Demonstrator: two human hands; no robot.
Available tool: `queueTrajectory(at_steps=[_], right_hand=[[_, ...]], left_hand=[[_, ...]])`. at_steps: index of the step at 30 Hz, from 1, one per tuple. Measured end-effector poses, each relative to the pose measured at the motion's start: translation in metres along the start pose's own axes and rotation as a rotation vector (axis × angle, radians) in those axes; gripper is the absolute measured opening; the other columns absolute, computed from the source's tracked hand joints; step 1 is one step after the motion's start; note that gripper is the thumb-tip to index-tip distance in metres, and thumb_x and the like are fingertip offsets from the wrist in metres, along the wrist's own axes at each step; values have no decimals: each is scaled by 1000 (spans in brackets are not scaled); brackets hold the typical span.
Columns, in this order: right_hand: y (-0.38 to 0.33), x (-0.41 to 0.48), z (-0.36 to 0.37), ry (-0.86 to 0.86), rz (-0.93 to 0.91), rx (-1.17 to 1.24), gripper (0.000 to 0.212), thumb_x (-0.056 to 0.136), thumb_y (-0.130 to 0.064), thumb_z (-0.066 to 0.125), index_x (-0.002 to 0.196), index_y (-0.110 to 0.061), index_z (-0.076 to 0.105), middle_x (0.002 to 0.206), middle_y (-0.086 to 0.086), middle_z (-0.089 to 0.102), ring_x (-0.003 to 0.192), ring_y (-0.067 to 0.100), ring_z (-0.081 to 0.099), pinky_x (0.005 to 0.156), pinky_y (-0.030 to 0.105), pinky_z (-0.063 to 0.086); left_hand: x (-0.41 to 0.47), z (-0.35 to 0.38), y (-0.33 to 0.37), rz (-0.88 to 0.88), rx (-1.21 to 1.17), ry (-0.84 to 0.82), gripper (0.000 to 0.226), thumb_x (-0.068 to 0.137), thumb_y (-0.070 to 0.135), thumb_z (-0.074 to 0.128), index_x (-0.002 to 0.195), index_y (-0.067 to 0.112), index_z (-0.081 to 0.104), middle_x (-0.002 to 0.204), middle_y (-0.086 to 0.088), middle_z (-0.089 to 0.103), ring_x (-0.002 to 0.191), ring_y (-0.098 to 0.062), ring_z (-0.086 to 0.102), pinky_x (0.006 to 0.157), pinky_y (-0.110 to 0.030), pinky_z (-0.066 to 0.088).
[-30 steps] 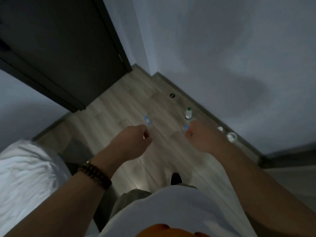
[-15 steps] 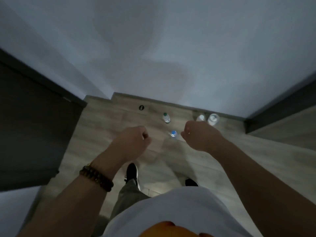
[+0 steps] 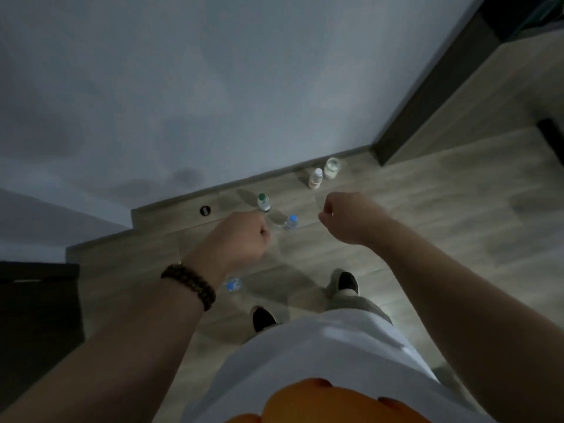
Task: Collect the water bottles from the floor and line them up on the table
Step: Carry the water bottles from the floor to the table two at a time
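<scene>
Several water bottles stand on the wooden floor near the wall. A green-capped bottle (image 3: 263,203) is just beyond my left hand (image 3: 241,239). A blue-capped bottle (image 3: 291,222) stands between my two hands. Another blue-capped bottle (image 3: 233,283) shows under my left wrist, partly hidden. A white-capped bottle (image 3: 316,178) and a wider clear container (image 3: 332,167) stand by the baseboard. My right hand (image 3: 346,216) hovers right of the blue-capped bottle. Both hands are curled into loose fists and hold nothing, well above the floor.
A grey wall with a dark baseboard (image 3: 244,181) runs behind the bottles. A round dark floor fitting (image 3: 205,210) sits left of them. A dark door frame (image 3: 427,96) rises at the right, dark furniture (image 3: 36,315) at the left. My shoes (image 3: 346,282) stand on the floor.
The view has swung to the right, so the bottles now lie ahead and slightly right. My feet have stepped closer. Both hands stay curled and hold nothing.
</scene>
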State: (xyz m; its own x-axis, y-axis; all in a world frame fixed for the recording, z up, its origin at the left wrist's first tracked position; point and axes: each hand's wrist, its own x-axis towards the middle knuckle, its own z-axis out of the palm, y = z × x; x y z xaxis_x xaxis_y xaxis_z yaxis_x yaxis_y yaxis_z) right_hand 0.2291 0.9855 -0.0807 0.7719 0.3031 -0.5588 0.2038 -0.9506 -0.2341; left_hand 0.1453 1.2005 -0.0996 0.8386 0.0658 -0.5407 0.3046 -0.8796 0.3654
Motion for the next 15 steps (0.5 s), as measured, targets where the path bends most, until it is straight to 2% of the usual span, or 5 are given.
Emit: queueTrajectory(at_steps=[4,9,11,13,15], right_hand=[[-16,-6,16,20,35,16,25,101,-38,51,111,-17,61,103,4,64,89,22,61,82,41,55],[-21,13,32,0,79,66,23,100,-36,52,110,-17,60,102,5,64,89,23,61,81,40,55],[-21,27,39,-4,91,97,23,100,-36,52,110,-17,60,104,6,64,91,24,61,83,42,56],[-19,43,45,-7,111,138,25,99,-35,51,112,-16,60,106,8,65,94,27,62,85,45,56],[-17,63,53,-10,136,178,22,99,-32,51,112,-16,60,107,9,66,94,28,63,84,45,57]], left_hand=[[11,5,-19,27,32,-54,18,99,35,56,84,27,60,83,7,66,76,-12,63,67,-34,54],[31,6,-31,30,114,-119,20,98,32,54,79,26,55,84,4,63,76,-13,59,57,-30,38],[37,4,-33,12,127,-134,19,99,29,53,81,24,56,85,1,64,77,-16,61,60,-31,43],[44,4,-33,-18,149,-155,15,100,27,53,89,21,61,89,0,66,82,-18,64,70,-34,53],[49,4,-37,-55,179,-142,15,101,27,52,93,21,63,88,1,65,80,-16,63,66,-32,51]])
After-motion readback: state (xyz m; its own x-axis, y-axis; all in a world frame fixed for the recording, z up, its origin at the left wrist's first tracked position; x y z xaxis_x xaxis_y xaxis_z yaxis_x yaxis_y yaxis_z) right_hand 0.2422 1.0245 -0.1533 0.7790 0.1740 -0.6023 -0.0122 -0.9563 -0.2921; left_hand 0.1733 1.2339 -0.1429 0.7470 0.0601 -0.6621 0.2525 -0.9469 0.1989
